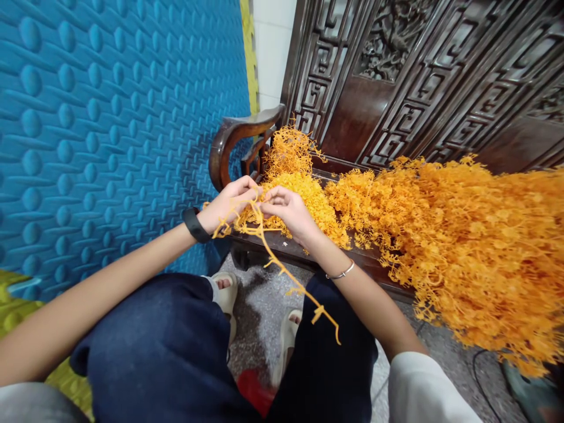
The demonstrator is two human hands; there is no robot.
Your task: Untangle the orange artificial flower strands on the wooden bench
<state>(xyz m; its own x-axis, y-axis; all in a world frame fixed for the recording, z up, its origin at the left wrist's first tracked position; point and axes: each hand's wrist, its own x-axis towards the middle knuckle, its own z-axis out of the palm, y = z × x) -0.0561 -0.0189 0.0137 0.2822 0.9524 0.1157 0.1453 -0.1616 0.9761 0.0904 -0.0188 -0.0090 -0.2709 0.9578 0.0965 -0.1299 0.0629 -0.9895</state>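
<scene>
Both my hands meet in front of me over the seat edge of a dark wooden bench. My left hand (233,202), with a black band on its wrist, is closed on an orange plastic flower stem (275,258). The stem's bare, knobbed end slants down to the right over my lap. My right hand (288,211) has its thumb and fingers pinched close to the stem's upper twigs; what lies between the fingertips is too small to make out. Right behind the hands sits a pile of loose yellow-orange blossoms (304,197).
A large heap of orange artificial flower sprays (476,235) covers the bench to the right. Bare orange stems (291,147) are tangled by the curved armrest (220,153). A blue textured foam mat (110,117) stands at the left. Something red (255,390) lies on the floor between my feet.
</scene>
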